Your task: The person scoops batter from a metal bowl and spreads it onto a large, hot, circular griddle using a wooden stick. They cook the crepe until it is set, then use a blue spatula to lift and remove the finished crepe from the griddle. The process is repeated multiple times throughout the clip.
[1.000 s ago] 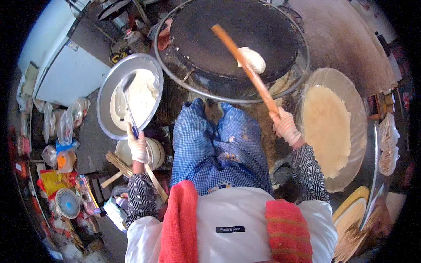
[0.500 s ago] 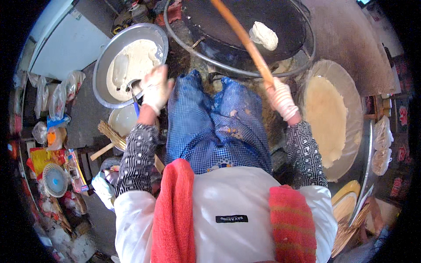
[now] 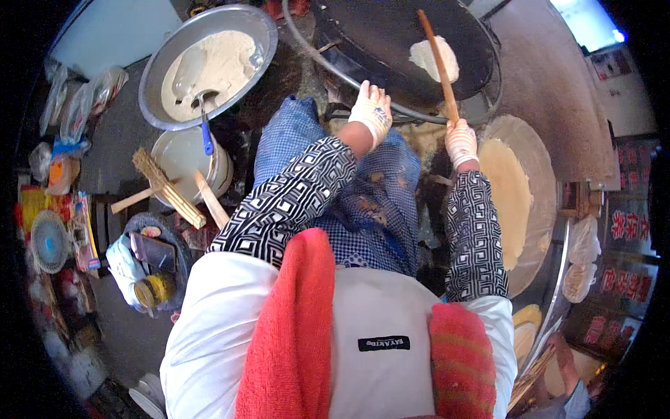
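Gloved right hand [image 3: 461,143] gripped, I saw, a long brown wooden stick [image 3: 438,64], pointing forward across pale rounded batter [image 3: 423,57] (unclenched left hand [image 3: 373,113] was apart from it).

Clear plastic bags [image 3: 77,115] and a yellow jar [image 3: 158,288], left.

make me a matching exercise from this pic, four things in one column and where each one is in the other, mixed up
Things
1 wooden stick
2 ladle with a blue handle
3 pale dough
4 thin flatbread

Places
A on the dark griddle
B on the pale rounded sheet, beside the right sleeve
C gripped in the right hand
D in the metal bowl, handle sticking out over the rim

Pairs: 1-C, 2-D, 3-A, 4-B
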A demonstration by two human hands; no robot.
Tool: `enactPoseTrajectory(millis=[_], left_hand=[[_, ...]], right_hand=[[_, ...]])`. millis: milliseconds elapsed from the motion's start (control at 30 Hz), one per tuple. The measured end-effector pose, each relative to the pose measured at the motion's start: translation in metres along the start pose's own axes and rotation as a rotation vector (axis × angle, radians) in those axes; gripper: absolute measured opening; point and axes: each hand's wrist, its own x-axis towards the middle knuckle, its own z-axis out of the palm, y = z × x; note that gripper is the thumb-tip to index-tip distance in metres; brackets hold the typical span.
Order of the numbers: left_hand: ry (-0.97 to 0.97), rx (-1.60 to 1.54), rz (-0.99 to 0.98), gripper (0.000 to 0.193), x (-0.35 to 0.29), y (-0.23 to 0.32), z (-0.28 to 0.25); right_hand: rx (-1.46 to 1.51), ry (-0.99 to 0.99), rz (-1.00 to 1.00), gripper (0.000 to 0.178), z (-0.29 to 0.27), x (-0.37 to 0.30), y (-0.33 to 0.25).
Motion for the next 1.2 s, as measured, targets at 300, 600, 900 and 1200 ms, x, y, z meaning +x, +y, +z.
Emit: enactPoseTrajectory(millis=[300, 600, 900, 1200], left_hand=[[-0.044, -0.015, -0.018, 0.05, -0.002, -0.005, -0.007], [-0.02, 0.016, -0.048, 0.05, -0.003, -0.018, -0.001], [-0.017, -0.022, -0.117, 0.05, -0.003, -0.029, 0.007], [-0.024, -0.084, -0.207, 0.048, -0.004, -0.051, -0.006]], right_hand=[[-0.018, -0.014, 0.037, 0.034, -0.002, 0.01, -0.001], [-0.12, -0.007, 0.018, 0.031, -0.003, 0.012, 0.023], [-0.103, -0.014, 0.021, 0.032, 0.002, 0.025, 0.037], [-0.085, -0.027, 0.039, 0.032, -0.006, 0.027, 0.047]])
